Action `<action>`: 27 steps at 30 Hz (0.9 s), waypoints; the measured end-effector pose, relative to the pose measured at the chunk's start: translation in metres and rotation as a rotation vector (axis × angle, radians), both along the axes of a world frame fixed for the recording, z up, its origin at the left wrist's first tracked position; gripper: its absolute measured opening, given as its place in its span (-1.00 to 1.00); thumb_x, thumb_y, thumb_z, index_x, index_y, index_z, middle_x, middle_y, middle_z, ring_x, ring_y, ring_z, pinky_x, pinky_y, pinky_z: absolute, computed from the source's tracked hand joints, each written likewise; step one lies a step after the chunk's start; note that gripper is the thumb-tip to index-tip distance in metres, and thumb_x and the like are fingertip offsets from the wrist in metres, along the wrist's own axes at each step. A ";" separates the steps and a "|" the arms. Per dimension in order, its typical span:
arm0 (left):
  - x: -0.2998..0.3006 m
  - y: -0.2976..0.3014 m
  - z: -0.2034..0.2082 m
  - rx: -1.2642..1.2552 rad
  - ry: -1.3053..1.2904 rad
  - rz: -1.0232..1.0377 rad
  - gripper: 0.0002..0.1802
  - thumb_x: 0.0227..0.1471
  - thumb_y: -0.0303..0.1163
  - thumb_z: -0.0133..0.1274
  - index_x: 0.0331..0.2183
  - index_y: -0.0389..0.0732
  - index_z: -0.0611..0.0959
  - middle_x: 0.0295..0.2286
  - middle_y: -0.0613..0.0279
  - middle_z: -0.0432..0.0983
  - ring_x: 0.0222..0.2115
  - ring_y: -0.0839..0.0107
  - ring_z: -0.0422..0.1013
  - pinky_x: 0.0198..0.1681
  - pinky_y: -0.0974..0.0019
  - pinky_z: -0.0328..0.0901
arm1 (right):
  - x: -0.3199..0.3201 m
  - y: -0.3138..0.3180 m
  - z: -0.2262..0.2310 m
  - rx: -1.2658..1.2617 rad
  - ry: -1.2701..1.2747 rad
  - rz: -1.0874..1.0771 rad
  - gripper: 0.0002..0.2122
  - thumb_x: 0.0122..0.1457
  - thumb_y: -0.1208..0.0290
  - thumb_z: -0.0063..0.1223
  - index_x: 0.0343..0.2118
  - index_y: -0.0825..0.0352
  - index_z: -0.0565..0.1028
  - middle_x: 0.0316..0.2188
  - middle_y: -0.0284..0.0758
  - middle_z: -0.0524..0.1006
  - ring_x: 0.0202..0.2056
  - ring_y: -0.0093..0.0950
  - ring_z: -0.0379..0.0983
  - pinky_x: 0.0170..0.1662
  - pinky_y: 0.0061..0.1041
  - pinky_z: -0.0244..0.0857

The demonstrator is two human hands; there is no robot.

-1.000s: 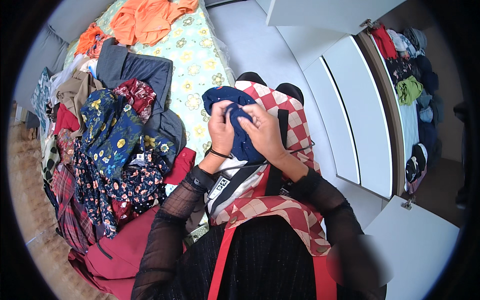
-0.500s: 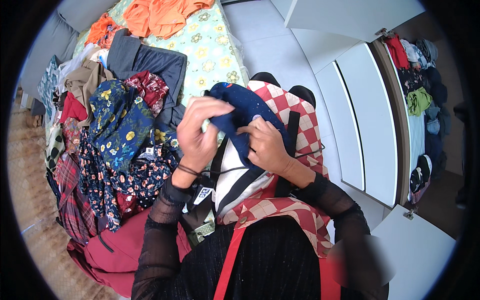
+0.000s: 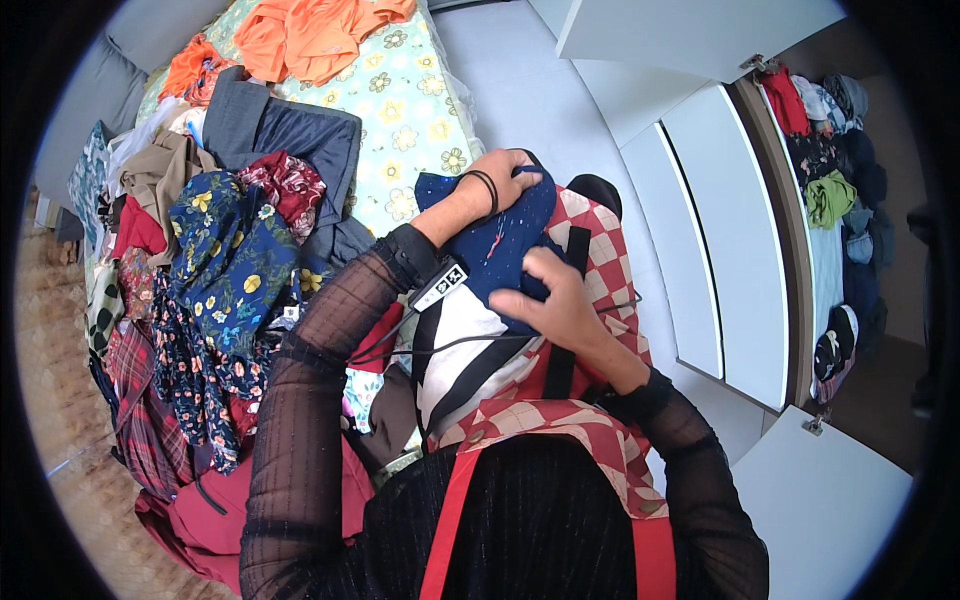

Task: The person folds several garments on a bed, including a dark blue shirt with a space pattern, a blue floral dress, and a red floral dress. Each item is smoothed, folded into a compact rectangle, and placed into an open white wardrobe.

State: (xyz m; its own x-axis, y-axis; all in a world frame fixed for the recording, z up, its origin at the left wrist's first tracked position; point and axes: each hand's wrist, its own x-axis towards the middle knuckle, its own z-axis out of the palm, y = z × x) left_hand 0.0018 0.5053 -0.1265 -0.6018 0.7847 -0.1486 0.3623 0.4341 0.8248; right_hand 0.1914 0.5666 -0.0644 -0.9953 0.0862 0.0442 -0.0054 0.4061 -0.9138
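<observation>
Lying flatter now, apparently: navy cloth [image 3: 520, 215]

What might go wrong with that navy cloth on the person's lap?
The black cord crossing the lap might snag the navy cloth or the right hand. Also, with the right thumb and fingers spread, the cloth could perhaps slip off the knees.

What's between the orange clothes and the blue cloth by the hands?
In the head view, a stretch of flowery bed cover lies between the orange clothes and the dark blue cloth.
</observation>
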 end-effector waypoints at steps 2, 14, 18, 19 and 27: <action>0.002 0.003 -0.003 -0.047 0.008 0.081 -0.69 0.03 -0.20 0.08 -0.30 -0.25 0.62 -0.40 -0.06 0.56 -0.31 0.03 0.48 -0.19 0.17 0.34 | -0.006 -0.005 -0.006 -0.176 -0.020 -0.203 -0.65 -0.06 0.29 0.34 -0.58 0.35 0.32 -0.72 -0.43 0.26 -0.65 -0.68 0.12 -0.58 -0.60 0.07; -0.028 -0.051 0.028 0.215 -0.191 -0.037 -0.44 -0.09 -0.04 0.25 -0.18 -0.30 0.57 -0.35 0.13 0.54 -0.29 0.35 0.46 -0.16 0.35 0.33 | -0.027 0.031 -0.042 -0.891 -0.354 -0.615 -0.86 0.19 0.37 0.03 -0.32 0.34 0.50 -0.53 -0.50 0.49 -0.57 -0.74 0.33 -0.50 -0.73 0.22; -0.030 -0.077 0.050 0.114 0.207 -0.143 -0.15 -0.33 0.11 0.35 -0.10 -0.31 0.53 -0.20 -0.07 0.48 -0.13 0.10 0.42 -0.04 0.21 0.29 | -0.027 0.039 -0.048 -0.789 -0.446 -0.557 -0.82 0.20 0.38 0.02 -0.25 0.39 0.49 -0.49 -0.45 0.52 -0.51 -0.68 0.40 -0.39 -0.69 0.31; -0.029 -0.081 0.051 0.076 0.110 -0.200 -0.15 -0.36 0.09 0.37 -0.10 -0.30 0.53 -0.18 -0.06 0.47 -0.11 0.08 0.39 -0.03 0.20 0.28 | -0.026 0.042 -0.050 -0.823 -0.444 -0.502 -0.82 0.19 0.37 0.03 -0.26 0.40 0.49 -0.49 -0.46 0.52 -0.51 -0.69 0.40 -0.40 -0.69 0.31; -0.019 -0.092 0.015 0.099 0.049 -0.021 -0.18 -0.29 0.00 0.37 -0.01 -0.19 0.48 -0.17 0.02 0.46 -0.08 0.13 0.36 0.00 0.24 0.27 | -0.036 0.062 -0.071 0.005 -0.401 -0.290 -0.87 0.19 0.40 0.04 -0.32 0.37 0.47 -0.50 -0.48 0.49 -0.50 -0.75 0.36 -0.42 -0.74 0.23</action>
